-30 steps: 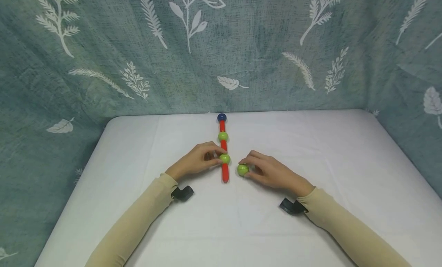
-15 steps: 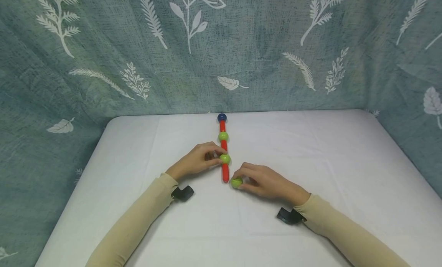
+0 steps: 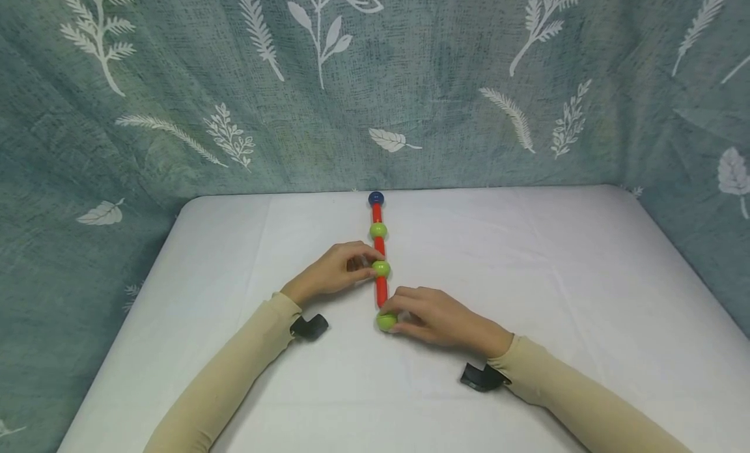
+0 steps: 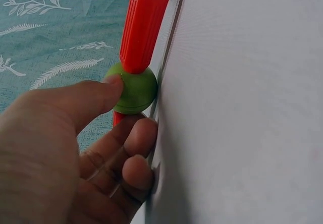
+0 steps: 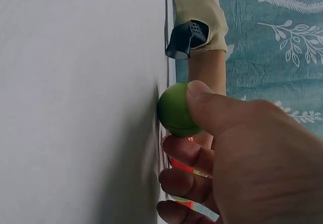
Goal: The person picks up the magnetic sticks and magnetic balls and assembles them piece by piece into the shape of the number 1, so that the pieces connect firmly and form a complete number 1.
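Observation:
A straight chain of red rods and balls lies on the white table, running from a dark blue ball (image 3: 376,198) at the far end past a green ball (image 3: 378,230) to a nearer green ball (image 3: 381,269). My left hand (image 3: 334,269) pinches that nearer ball between thumb and fingers. From it the last red rod (image 4: 144,27) extends toward me. My right hand (image 3: 445,321) pinches a loose green ball (image 5: 176,110) at the near tip of this rod. Whether ball and rod touch cannot be told, as fingers partly cover the spot.
White cloth covers the table (image 3: 562,277) around the chain. A green leaf-patterned curtain (image 3: 445,82) hangs behind the far edge and along both sides. Black wrist cameras (image 3: 309,327) sit under both sleeves.
My right hand has carried the loose green ball left and toward me, from beside the chain to the near end of the last rod. The left hand stays in place.

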`<state>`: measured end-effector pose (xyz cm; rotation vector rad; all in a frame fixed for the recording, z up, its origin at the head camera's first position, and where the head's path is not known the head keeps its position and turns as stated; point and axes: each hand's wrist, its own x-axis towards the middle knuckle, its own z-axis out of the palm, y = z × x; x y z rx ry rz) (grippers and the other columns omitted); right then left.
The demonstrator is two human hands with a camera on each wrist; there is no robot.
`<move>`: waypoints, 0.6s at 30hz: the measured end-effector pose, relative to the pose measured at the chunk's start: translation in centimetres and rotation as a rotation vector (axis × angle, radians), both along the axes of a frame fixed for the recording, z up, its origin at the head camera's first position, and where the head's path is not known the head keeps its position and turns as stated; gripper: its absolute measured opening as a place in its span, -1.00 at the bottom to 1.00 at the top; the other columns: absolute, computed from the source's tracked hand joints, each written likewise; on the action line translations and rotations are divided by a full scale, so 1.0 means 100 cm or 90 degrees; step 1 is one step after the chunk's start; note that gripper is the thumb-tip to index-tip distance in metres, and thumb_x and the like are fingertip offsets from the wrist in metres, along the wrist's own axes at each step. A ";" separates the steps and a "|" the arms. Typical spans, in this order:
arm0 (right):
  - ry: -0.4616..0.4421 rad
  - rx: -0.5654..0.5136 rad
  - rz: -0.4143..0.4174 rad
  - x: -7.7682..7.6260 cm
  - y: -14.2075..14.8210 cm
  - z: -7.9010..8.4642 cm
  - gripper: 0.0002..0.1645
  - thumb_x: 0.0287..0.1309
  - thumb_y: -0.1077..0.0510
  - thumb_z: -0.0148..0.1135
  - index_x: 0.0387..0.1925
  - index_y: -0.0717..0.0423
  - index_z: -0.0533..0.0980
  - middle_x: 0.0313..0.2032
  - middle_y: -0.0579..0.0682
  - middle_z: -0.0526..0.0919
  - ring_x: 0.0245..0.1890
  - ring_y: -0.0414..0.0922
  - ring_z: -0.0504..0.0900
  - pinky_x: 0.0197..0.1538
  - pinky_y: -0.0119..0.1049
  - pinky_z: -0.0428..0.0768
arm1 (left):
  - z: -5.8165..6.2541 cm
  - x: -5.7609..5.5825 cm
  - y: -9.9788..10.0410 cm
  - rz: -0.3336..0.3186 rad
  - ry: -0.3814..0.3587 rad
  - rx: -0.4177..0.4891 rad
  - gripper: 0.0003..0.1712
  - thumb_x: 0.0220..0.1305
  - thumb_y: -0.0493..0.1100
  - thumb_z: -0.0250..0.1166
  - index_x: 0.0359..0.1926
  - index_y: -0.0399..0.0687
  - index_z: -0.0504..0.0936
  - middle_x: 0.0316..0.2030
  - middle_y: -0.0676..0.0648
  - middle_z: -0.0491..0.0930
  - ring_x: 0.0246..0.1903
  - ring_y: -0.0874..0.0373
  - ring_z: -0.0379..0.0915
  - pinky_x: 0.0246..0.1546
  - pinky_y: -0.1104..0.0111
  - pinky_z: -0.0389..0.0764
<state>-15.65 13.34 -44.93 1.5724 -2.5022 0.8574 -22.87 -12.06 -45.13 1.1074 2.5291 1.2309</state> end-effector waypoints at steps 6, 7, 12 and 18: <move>-0.010 0.001 -0.014 0.000 -0.003 0.000 -0.73 0.23 -0.01 0.32 -0.04 -0.13 0.55 -0.19 -0.29 0.61 -0.39 -0.30 0.50 -0.27 -0.47 0.48 | 0.000 0.000 0.000 0.004 -0.004 0.002 -0.67 0.26 -0.18 0.36 0.05 0.04 0.65 -0.19 0.08 0.64 -0.34 0.22 0.46 -0.27 0.42 0.54; -0.012 0.000 -0.016 0.000 -0.003 0.000 -0.72 0.23 -0.01 0.32 -0.04 -0.13 0.55 -0.20 -0.29 0.61 -0.39 -0.29 0.49 -0.27 -0.47 0.48 | 0.000 0.000 0.000 0.005 -0.006 0.001 -0.67 0.26 -0.18 0.36 0.06 0.04 0.65 -0.19 0.08 0.64 -0.33 0.21 0.46 -0.27 0.42 0.54; -0.014 -0.009 -0.022 -0.001 -0.005 -0.001 -0.73 0.22 -0.01 0.33 -0.05 -0.12 0.55 -0.24 -0.29 0.59 -0.42 -0.28 0.48 -0.30 -0.47 0.46 | 0.000 0.000 -0.001 0.005 -0.011 0.006 -0.67 0.26 -0.19 0.36 0.05 0.04 0.65 -0.18 0.07 0.64 -0.33 0.21 0.46 -0.27 0.42 0.53; -0.015 -0.012 -0.024 -0.002 -0.005 -0.004 -0.72 0.22 -0.01 0.33 -0.05 -0.12 0.55 -0.25 -0.29 0.58 -0.43 -0.28 0.47 -0.31 -0.48 0.45 | -0.003 -0.001 0.000 -0.005 -0.012 0.023 -0.68 0.26 -0.18 0.36 0.05 0.00 0.65 -0.18 0.04 0.65 -0.36 0.21 0.45 -0.30 0.43 0.51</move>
